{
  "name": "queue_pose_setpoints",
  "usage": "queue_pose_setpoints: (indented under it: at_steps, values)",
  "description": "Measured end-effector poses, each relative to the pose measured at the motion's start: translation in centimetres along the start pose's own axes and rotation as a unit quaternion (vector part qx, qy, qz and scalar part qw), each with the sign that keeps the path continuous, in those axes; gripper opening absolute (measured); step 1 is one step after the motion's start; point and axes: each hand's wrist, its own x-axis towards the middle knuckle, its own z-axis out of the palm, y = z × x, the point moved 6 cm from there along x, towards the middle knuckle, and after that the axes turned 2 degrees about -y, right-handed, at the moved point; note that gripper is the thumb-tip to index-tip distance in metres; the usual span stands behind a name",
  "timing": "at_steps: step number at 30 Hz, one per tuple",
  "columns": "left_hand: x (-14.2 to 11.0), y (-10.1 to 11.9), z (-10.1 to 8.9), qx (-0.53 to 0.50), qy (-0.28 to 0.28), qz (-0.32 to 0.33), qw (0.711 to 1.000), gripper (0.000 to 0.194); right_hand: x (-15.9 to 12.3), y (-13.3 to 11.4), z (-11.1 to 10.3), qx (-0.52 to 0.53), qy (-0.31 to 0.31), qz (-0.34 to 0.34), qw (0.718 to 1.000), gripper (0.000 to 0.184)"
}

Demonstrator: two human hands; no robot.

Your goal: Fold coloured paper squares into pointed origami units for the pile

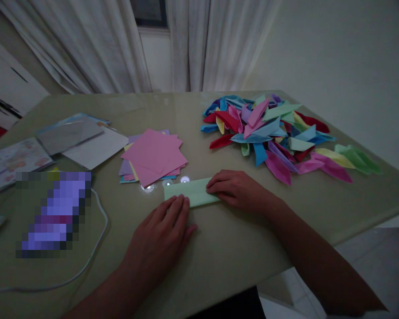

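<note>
A folded strip of light green paper [188,191] lies flat on the table in front of me. My left hand [159,241] rests on the table with its fingers stretched out, the fingertips touching the strip's near edge. My right hand [236,190] lies flat over the strip's right end, fingers together and pressing down on it. Neither hand lifts the paper.
A stack of square sheets, pink on top [153,155], sits just behind the strip. A heap of several folded coloured paper pieces [279,133] fills the right of the table [219,248]. Booklets and papers [76,137] lie at the left, with a white cable [96,248].
</note>
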Motion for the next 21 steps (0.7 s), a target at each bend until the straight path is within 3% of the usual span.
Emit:
queue_pose_setpoints:
  at_steps: [12, 16, 21]
  values:
    - [-0.4, 0.6, 0.5, 0.000, 0.002, -0.014, 1.000, 0.059, -0.1, -0.8, -0.1, -0.048, -0.024, -0.001, 0.999, 0.031]
    - [-0.1, 0.4, 0.5, -0.009, -0.013, -0.015, 1.000, 0.056, -0.1, -1.2, 0.0, -0.076, -0.037, -0.014, 0.996, 0.023]
    - [0.3, 0.3, 0.2, -0.014, -0.023, -0.005, 1.000, 0.053, 0.1, -3.6, 0.6, -0.150, 0.000, -0.051, 0.987, 0.024]
